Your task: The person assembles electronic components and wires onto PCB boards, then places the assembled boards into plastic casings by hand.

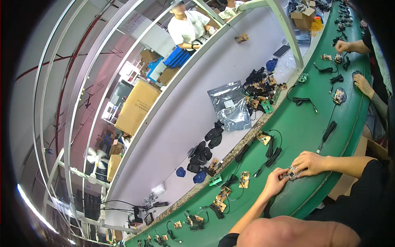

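Observation:
Close to the near edge of the green bench, my left hand [276,182] pinches the left side of a small circuit board [292,173]. My right hand [311,163] grips the same board from the right, its fingers bent over the top. Much of the board is covered by my fingers. Beyond my hands lies a coiled black cable [329,130] that leads up to another circuit board [339,96]. To the left are a tan circuit board [244,180] and a bundled black cable [270,159], both lying flat.
A green bench surface [302,123] curves across the view, bearing several boards with cables. Along a ledge behind it sit a silver antistatic bag [229,105], a heap of boards [263,88] and black bundles [200,156]. Co-workers' hands [364,85] are at far right; another person [187,26] stands behind.

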Motion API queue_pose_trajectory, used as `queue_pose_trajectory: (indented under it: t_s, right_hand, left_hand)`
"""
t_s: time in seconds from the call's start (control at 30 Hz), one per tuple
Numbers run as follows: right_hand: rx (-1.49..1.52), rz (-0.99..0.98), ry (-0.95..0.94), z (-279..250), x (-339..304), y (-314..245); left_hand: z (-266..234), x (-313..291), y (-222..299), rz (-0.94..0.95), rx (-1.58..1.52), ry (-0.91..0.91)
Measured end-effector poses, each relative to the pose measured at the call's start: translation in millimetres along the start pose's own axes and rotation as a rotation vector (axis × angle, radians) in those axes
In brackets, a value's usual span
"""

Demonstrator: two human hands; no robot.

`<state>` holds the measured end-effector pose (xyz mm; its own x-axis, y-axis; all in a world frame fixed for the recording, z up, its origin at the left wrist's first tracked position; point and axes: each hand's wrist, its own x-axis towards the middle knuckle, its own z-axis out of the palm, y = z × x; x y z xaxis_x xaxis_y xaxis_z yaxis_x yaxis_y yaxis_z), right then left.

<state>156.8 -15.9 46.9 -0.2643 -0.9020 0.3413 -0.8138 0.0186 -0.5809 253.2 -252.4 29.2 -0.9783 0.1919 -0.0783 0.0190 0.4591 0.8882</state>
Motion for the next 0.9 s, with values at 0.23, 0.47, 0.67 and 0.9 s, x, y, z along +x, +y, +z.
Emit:
queue_pose_trajectory:
  t_s: [0.23, 0.47, 0.67, 0.9]
  right_hand:
    - [-0.122, 0.033, 0.039, -2, 0, -8]
    - [-0.172, 0.143, -0.086, -11, -5, -14]
    - [-0.263, 0.249, -0.113, -19, -13, -5]
    - [-0.244, 0.339, -0.144, -15, -14, -15]
  left_hand:
    - [-11, 5, 12, 0.079, 0.042, -0.046]
    - [15, 0, 46, 0.175, 0.553, 0.096]
    - [18, 2, 47, 0.217, 0.651, 0.108]
    - [19, 5, 45, 0.226, 0.612, 0.129]
